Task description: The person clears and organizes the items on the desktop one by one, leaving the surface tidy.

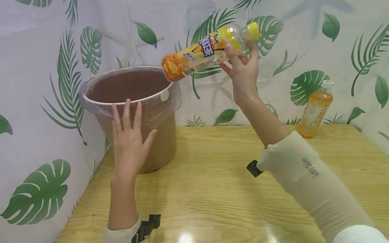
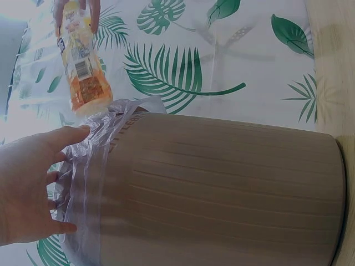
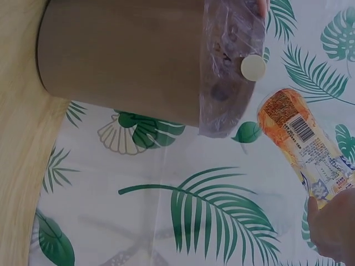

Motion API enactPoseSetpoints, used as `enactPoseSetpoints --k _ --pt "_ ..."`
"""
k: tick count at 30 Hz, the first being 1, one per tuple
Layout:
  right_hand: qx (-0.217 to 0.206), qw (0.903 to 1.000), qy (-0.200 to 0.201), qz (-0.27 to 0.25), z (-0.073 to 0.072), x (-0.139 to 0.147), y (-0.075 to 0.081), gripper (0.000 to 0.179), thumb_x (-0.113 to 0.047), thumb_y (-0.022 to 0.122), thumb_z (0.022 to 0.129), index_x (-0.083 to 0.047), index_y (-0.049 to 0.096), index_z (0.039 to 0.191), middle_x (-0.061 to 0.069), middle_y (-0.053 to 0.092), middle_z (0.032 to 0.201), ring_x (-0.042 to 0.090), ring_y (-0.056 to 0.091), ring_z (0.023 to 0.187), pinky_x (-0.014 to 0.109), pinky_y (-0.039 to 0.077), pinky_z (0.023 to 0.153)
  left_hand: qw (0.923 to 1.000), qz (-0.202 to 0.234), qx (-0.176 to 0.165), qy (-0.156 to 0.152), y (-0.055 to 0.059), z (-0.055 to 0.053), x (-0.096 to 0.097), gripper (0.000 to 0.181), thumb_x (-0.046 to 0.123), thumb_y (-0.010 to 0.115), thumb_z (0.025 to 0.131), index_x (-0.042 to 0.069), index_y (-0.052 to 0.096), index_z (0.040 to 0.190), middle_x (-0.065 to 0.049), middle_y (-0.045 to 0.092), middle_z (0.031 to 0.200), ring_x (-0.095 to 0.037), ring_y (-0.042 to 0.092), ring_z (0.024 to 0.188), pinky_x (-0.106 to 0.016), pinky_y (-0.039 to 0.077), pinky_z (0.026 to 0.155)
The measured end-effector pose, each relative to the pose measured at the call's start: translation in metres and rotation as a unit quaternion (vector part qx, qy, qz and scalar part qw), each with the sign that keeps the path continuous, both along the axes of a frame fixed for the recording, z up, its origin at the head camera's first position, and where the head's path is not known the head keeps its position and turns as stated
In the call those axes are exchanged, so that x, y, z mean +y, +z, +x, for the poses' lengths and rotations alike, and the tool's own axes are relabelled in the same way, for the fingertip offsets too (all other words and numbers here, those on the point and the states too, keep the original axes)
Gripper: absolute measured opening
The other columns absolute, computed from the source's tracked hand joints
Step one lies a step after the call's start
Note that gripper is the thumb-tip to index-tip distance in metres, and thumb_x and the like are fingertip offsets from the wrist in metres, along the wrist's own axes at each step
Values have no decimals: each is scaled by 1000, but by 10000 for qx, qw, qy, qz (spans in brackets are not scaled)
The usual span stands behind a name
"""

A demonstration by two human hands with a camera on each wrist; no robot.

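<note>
My right hand [image 1: 244, 71] grips a plastic drink bottle [image 1: 207, 49] near its neck, high above the table. The bottle has a yellow cap and an orange-yellow label, and it lies tilted with its base lower and toward the left. That base is right beside the rim of a brown trash bin [image 1: 159, 138] lined with a thin clear bag [image 1: 161, 114]. Against the bin's near rim rests my left hand [image 1: 129, 143], fingers straight and spread over the bag's folded edge. In the left wrist view the bottle's base [image 2: 91, 100] shows just past the bag.
A second bottle [image 1: 316, 107], with a white cap and some orange liquid, leans at the back right of the wooden table [image 1: 217, 186]. Behind everything hangs a white leaf-print sheet [image 1: 200, 110]. Black camera mounts sit on both wrists.
</note>
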State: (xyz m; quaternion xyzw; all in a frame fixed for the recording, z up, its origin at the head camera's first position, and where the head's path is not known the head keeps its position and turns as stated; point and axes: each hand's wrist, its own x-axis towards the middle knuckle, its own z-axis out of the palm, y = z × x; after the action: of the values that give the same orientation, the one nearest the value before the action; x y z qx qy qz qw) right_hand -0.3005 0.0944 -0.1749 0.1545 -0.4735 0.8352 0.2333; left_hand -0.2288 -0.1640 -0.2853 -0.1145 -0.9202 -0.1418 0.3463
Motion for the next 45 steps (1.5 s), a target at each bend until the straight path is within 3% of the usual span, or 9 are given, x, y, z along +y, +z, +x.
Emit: enactPoseSetpoints --k 16,31,40,45 --pt "-50 9980 6 628 -18 -44 -12 60 -15 63 87 -12 28 136 13 50 113 24 55 104 27 47 84 10000 9 -10 -6 0 0 0 79 34 61 88 11 16 148 -5 -5 152 -29 -19 134 -48 3 108" --pt "-159 9900 15 1404 -29 -60 -23 63 -16 65 86 -10 27 136 14 47 120 23 54 107 26 47 85 10000 19 -54 -30 0 0 2 77 33 61 88 11 16 148 -7 -4 152 -29 -18 134 -48 4 108" --pt "-394 9687 -133 2446 -30 -71 -21 68 -22 69 83 -13 28 136 12 50 121 19 54 107 26 44 88 10000 21 59 -31 0 -2 0 78 32 62 87 9 18 147 -9 0 152 -30 -17 134 -46 2 108" --pt "-479 9622 -64 2679 -30 -78 -22 72 -24 69 83 -13 25 139 12 46 127 21 53 110 25 44 87 10000 26 68 -40 -1 -1 -1 78 32 63 87 9 18 147 -8 -1 152 -30 -17 135 -46 3 108"
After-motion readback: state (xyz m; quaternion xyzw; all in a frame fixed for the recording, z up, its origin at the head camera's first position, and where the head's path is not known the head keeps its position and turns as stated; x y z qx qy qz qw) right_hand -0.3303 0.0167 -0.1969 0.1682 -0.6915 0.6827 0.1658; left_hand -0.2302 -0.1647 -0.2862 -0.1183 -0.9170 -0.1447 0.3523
